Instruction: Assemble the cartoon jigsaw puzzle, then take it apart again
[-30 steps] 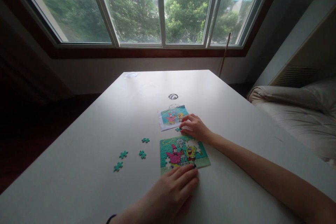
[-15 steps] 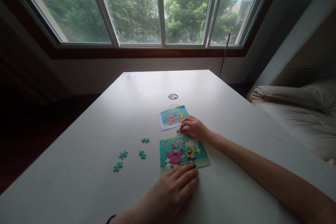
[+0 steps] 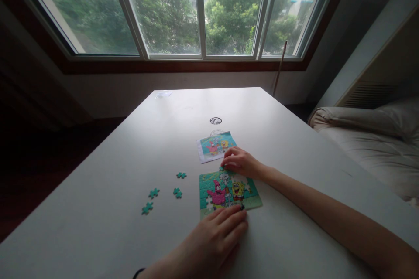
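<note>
A nearly whole cartoon jigsaw puzzle (image 3: pixel 225 189) lies on the white table (image 3: pixel 131 139). My left hand (image 3: pixel 212 237) lies flat with its fingers stretched out, the fingertips pressing on the puzzle's near edge. At the puzzle's far edge my right hand (image 3: pixel 240 162) pinches a teal puzzle piece (image 3: pixel 222 168). Just beyond that hand lies a small reference picture (image 3: pixel 214 145) of the same cartoon. Several loose teal pieces (image 3: pixel 153 192) are scattered to the left of the puzzle.
A round cable hole (image 3: pixel 215 120) sits in the table beyond the picture, and a bit of clear plastic (image 3: pixel 163 93) lies at the far edge. A cushioned seat (image 3: pixel 376 139) stands to the right. A thin stick (image 3: pixel 280 67) leans below the wide window.
My right hand has slid a little towards me, from beside the reference picture to the puzzle's far edge, bringing the teal piece with it. My left hand has stayed put.
</note>
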A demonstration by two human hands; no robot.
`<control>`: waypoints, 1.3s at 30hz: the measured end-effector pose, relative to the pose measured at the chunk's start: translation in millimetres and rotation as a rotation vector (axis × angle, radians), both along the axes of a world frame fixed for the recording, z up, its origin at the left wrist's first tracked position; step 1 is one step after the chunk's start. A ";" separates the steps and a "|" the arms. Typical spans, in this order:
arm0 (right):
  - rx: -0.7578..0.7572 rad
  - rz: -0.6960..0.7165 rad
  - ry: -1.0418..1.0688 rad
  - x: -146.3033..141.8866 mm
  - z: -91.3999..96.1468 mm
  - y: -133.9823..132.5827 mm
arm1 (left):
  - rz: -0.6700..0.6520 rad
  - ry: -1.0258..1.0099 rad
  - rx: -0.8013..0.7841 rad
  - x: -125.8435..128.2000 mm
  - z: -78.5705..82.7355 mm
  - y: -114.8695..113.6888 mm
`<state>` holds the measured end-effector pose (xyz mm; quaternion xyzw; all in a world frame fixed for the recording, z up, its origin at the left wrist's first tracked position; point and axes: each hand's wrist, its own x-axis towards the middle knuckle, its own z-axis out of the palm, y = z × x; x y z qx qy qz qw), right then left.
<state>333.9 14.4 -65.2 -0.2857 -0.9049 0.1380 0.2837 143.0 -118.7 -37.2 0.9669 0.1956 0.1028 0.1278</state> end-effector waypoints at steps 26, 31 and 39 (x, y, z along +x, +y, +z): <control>-0.820 -0.032 0.606 4.4 -1.7 11.9 | 0.013 -0.071 0.007 -0.4 -1.0 -0.6; -0.919 -0.009 0.605 9.0 5.6 11.0 | 0.013 -0.050 0.018 -0.5 -0.6 0.2; -1.042 0.069 0.193 27.0 30.8 12.6 | 0.008 -0.080 0.001 -1.9 -0.1 1.4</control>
